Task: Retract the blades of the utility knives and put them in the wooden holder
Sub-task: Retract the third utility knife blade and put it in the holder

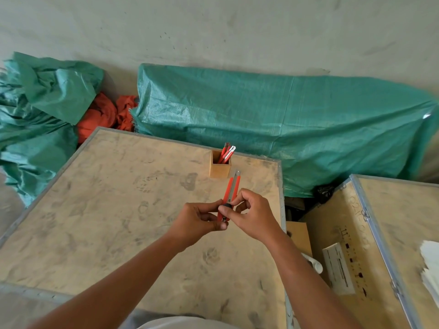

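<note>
I hold a red utility knife [231, 189] over the middle of a dusty plywood crate top [99, 210], its tip pointing away toward the holder. My left hand [198, 220] grips the knife's rear end. My right hand [251, 214] pinches it at the black slider, thumb on top. A short metal tip shows at the knife's far end. The square wooden holder [220, 166] stands near the crate's far edge, just beyond the knife's tip. Several red utility knives [226, 153] stand inside it, leaning right.
Green tarps [285, 124] cover bulky loads behind the crate and at the left. Red cloth [104, 115] lies between them. A second plywood crate [370, 245] with a white label stands at the right, across a narrow gap. White sheets [431, 269] lie at the right edge.
</note>
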The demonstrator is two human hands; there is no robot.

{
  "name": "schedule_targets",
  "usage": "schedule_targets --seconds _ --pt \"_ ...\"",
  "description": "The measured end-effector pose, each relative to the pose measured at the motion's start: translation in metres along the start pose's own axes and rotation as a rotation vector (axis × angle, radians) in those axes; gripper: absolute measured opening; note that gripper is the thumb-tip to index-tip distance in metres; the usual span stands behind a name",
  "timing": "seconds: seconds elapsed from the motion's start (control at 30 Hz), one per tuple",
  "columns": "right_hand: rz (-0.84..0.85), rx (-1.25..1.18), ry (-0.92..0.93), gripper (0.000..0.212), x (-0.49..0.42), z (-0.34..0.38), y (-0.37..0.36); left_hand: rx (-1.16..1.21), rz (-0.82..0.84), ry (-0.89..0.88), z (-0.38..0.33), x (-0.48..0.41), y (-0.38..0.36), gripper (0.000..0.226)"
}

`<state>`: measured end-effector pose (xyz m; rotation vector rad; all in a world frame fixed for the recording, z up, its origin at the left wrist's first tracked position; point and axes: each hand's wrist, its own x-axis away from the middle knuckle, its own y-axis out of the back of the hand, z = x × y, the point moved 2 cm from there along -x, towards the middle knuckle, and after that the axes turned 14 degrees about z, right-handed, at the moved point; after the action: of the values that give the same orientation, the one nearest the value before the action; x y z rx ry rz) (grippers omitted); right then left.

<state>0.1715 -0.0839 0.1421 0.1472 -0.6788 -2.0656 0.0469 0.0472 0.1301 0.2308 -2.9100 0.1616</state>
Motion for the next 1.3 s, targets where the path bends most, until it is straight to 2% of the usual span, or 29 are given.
schedule_targets --seconds 0.13,0.2,0.33,0.43,0.53,0.7,0.83,0.93,1.0,1.1,1.3 --pt "0.029 -0.173 -0.013 0.017 -0.018 -0.012 0.008 -0.028 -0.021 0.033 0.006 -0.016 0.007 0.059" --pt "0.0 -0.255 -0.051 0.018 -0.034 -0.019 0.015 -0.052 -0.036 0.059 0.006 -0.029 0.014 0.062" --pt "-0.009 -0.255 -0.074 0.028 -0.075 -0.023 0.036 -0.131 -0.032 0.091 0.001 -0.066 0.031 0.061" --pt "-0.03 -0.25 -0.047 0.03 -0.111 -0.024 0.053 -0.173 -0.113 0.08 -0.002 -0.101 0.049 0.058" --pt "-0.104 -0.197 -0.027 0.028 -0.15 -0.03 0.063 -0.148 -0.204 0.089 -0.003 -0.137 0.069 0.057" --pt "-0.249 -0.091 -0.006 0.044 -0.209 -0.047 0.057 -0.204 -0.264 0.113 0.001 -0.191 0.093 0.052" --pt "-0.32 0.042 -0.01 0.024 -0.236 -0.059 0.044 -0.449 -0.318 0.127 0.008 -0.221 0.104 0.059" --pt "-0.312 0.127 -0.009 0.023 -0.244 -0.068 0.032 -0.495 -0.308 0.228 0.022 -0.238 0.111 0.068" --pt "-0.291 0.173 -0.007 0.025 -0.246 -0.076 0.024 -0.497 -0.279 0.262 0.029 -0.245 0.113 0.062" --pt "-0.261 0.19 -0.004 0.028 -0.249 -0.084 0.015 -0.531 -0.289 0.278 0.033 -0.252 0.117 0.052" --pt "-0.178 0.253 0.025 0.033 -0.248 -0.083 0.011 -0.514 -0.307 0.285 0.039 -0.253 0.117 0.055"
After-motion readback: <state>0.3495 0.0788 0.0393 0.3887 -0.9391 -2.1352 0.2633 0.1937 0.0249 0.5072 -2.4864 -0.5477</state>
